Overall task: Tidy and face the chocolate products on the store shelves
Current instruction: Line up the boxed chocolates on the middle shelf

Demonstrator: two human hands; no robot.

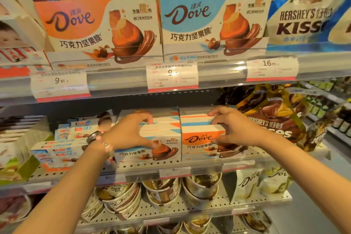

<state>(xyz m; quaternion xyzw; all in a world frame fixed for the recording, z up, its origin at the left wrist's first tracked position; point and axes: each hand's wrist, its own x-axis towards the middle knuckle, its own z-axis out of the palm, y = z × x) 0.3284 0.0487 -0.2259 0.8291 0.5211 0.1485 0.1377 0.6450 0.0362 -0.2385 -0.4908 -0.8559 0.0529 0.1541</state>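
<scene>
Dove cartons fill the shelves. On the top shelf (218, 74) stand two big display cartons side by side and touching: an orange carton (98, 30) on the left and a blue carton (212, 24) on the right, both facing front. Right of them leans a blue Hershey's bag (307, 21). On the middle shelf (171, 167) sit two smaller Dove boxes, pressed together: a blue box (152, 144) on the left and an orange box (201, 142) on the right, fronts tilted up toward the camera. A brown Hershey's bag (273, 118) lies just right of the orange box, and Kinder packs (62, 148) are stacked to the left of the blue box. Dove cups (163, 192) and pale Dove pouches (248, 184) crowd the shelf below. Three price tags (171, 77) hang along the top shelf's front rail.

The left hand (131, 133) curls over the blue box's left front corner, thumb on its face and fingers on top, gripping it. The right hand (229, 127) clasps the orange box's right end the same way, fingers over the top edge and thumb on the front. A bead bracelet (105, 145) and dark band circle the left wrist.
</scene>
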